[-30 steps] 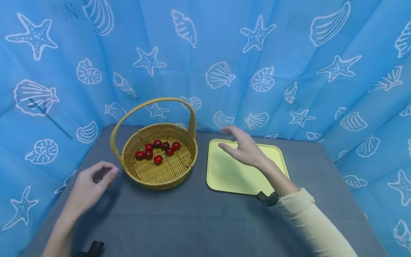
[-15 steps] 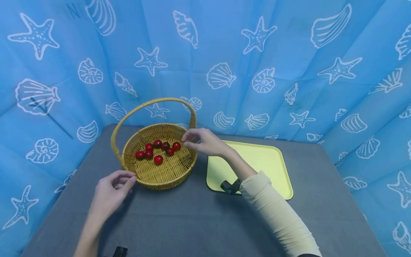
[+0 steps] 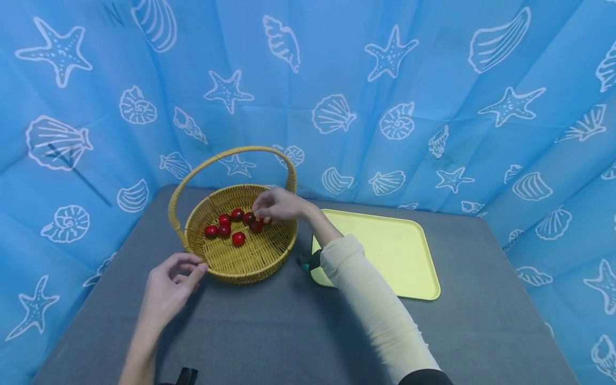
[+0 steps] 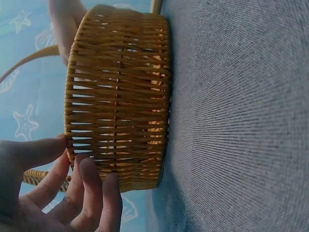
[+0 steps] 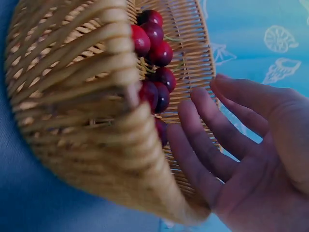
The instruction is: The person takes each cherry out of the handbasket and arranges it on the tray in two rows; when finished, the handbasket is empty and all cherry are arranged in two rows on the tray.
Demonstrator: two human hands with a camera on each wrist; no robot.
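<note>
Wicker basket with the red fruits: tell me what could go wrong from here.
The red fruits lie clustered, so the right hand, reaching in beside them, might send neighbours rolling. The left hand pinches the wicker basket at its near-left edge; a tug there could tilt or shift it.

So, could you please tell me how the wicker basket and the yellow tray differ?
The wicker basket is round; the yellow tray is rectangular. The basket has tall woven walls and an arched handle; the tray is smooth, with a low rim. Both rest on grey cloth.
</note>
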